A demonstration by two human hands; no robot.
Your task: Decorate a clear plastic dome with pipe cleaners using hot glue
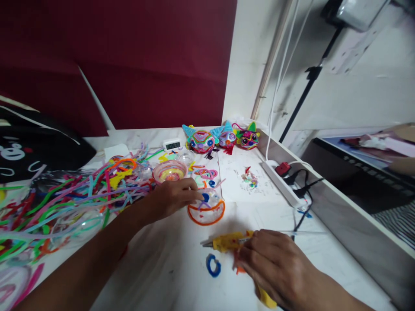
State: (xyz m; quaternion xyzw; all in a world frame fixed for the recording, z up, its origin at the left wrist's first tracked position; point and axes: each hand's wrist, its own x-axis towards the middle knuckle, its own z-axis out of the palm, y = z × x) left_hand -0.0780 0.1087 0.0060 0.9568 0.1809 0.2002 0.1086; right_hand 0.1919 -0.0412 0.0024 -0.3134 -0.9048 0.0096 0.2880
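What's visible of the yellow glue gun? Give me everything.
The glue gun has a glossy, plastic-looking yellow body with small dark markings, too blurred to read. Its tapered, metal-looking nozzle points to the person's left. The right hand grips it, hiding its middle and rear; a yellow part of the handle shows below. It is over the white tabletop, just beyond a curled blue piece. Whether it touches the surface, I can't tell.

Riding on the head | peering forward and down, close over the bench | now catching its far right corner and the wall behind
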